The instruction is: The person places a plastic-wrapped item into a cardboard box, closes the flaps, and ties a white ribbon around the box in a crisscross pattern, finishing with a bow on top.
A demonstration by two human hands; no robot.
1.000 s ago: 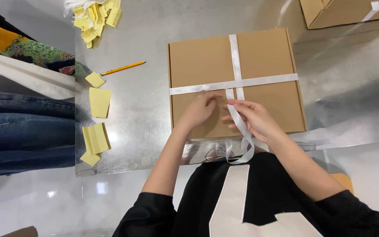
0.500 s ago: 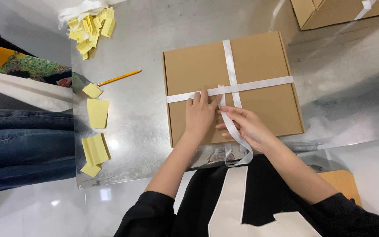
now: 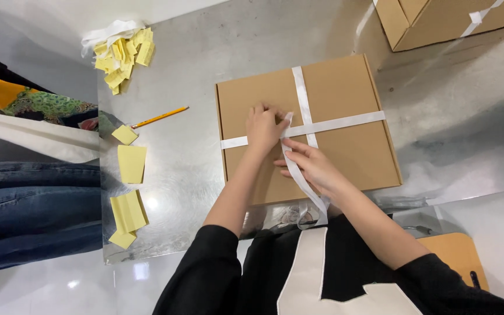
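Observation:
A flat brown cardboard box point(image 3: 345, 87) lies on the metal table point(image 3: 217, 58), crossed by a white ribbon point(image 3: 345, 123). My left hand point(image 3: 265, 127) presses on the box lid left of the ribbon crossing and pinches the ribbon there. Just below it, my right hand point(image 3: 310, 166) holds the loose ribbon strand, which runs over my palm and hangs down off the table's near edge toward my black top and white apron.
A second ribboned cardboard box point(image 3: 438, 17) sits at the back right. Yellow paper slips point(image 3: 122, 52) are piled at the back left, more yellow notes point(image 3: 129, 186) and a yellow pencil point(image 3: 160, 117) lie left. Folded jeans point(image 3: 30, 204) are stacked beside the table.
My left hand has slid up and left along the lid with the ribbon. My right hand has shifted slightly toward the box centre, still holding the loose strand.

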